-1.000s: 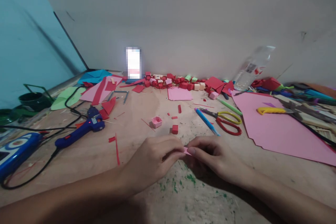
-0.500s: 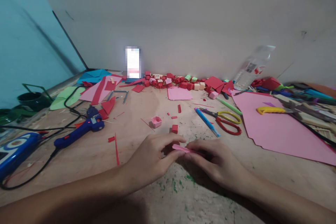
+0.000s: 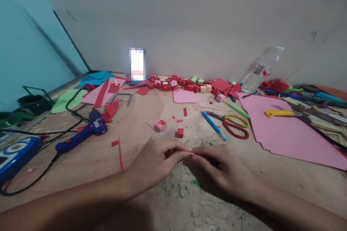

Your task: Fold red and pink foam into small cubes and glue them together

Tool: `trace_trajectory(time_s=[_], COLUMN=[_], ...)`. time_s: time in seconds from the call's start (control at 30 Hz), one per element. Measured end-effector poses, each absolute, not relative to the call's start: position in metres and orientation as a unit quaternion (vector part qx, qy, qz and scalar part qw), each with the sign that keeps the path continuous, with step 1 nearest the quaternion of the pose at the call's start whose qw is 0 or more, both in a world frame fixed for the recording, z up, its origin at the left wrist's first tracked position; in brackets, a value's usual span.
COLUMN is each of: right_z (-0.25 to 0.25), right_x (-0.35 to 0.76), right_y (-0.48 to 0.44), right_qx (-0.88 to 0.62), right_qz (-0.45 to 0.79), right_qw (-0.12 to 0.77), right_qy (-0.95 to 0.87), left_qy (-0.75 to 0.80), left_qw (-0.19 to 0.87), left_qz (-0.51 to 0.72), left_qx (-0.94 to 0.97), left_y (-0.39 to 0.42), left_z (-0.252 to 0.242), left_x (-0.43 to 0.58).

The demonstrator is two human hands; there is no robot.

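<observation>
Between my two hands is a small piece of pink paper [image 3: 191, 153], mostly covered by the fingers. My left hand [image 3: 159, 160] pinches its left end between thumb and fingers. From the other side, my right hand [image 3: 225, 168] pinches it too, and the fingertips of both hands nearly meet. Just beyond the hands, a small red paper cube [image 3: 180, 133] sits on the table. To its left is an open pink paper box [image 3: 161, 125]. Small red paper scraps [image 3: 185, 112] lie farther back.
A blue glue gun [image 3: 81, 133] with its cord lies at left. Scissors [image 3: 235, 126] and a blue pen [image 3: 214, 126] are right of centre. Pink sheets [image 3: 284, 133] hold a yellow-handled cutter [image 3: 282, 114]. Paper cubes [image 3: 189, 87], a lit phone [image 3: 137, 64] and a leaning bottle [image 3: 261, 70] line the back.
My left thumb and fingers have closed onto the pink paper's left end, which stuck out uncovered before. Less of the paper shows now. The right hand has barely moved.
</observation>
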State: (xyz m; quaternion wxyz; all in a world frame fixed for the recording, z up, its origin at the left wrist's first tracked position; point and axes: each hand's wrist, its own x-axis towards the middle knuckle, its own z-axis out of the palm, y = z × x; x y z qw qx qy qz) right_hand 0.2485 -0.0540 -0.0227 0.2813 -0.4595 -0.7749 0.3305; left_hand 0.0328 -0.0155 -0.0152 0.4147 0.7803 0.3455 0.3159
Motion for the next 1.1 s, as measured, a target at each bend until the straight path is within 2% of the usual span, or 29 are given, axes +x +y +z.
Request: trace_trajectory(time_s=[0.23,0.53,0.87,1.1], right_z=[-0.0229,-0.0160,-0.0201,-0.0164], right_x=[0.2490,0.2495,0.2470,0.2472], right_y=[-0.0528,-0.0520,-0.0547,-0.0526], right_qx=[-0.459,-0.465,-0.416,-0.457], right_qz=[0.325,0.351,0.364,0.381], right_qw=[0.284,0.268,0.277,0.277], right_qy=[-0.777,-0.767,-0.786,-0.755], left_qy=[0.347,0.362,0.307,0.335], left_qw=[0.485,0.480,0.378,0.379], left_qz=[0.285,0.283,0.249,0.250], left_qx=[0.751,0.747,0.837,0.826], left_y=[-0.0116,-0.0093,-0.0146,-0.0161], left_z=[-0.0136,-0.0146,-0.0133,-0.0142], left_x=[0.0343,0.0328,0.0338,0.0328])
